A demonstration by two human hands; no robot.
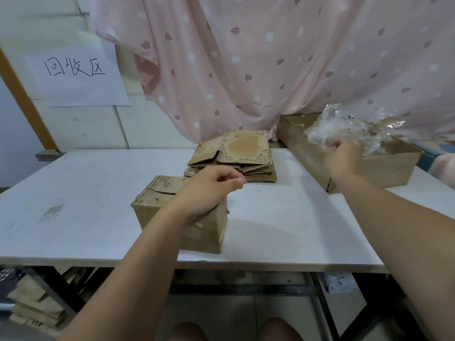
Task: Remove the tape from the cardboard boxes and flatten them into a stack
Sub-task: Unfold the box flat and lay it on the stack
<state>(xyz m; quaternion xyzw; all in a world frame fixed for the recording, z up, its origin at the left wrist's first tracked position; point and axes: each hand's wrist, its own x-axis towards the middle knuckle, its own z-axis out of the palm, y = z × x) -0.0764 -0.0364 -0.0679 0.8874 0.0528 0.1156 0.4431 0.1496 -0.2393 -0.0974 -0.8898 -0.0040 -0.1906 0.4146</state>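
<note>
A worn, still assembled cardboard box stands near the front edge of the white table. My left hand rests on its top right corner, fingers curled with nothing in them. Behind it lies a stack of flattened cardboard boxes. At the right, my right hand is closed on a crumpled wad of clear tape, held over a long open cardboard box that has more tape scraps in it.
A pink patterned curtain hangs behind the table. A paper sign with handwriting is on the wall at left. More flattened cardboard lies under the table at left, and plastic scraps under it at right.
</note>
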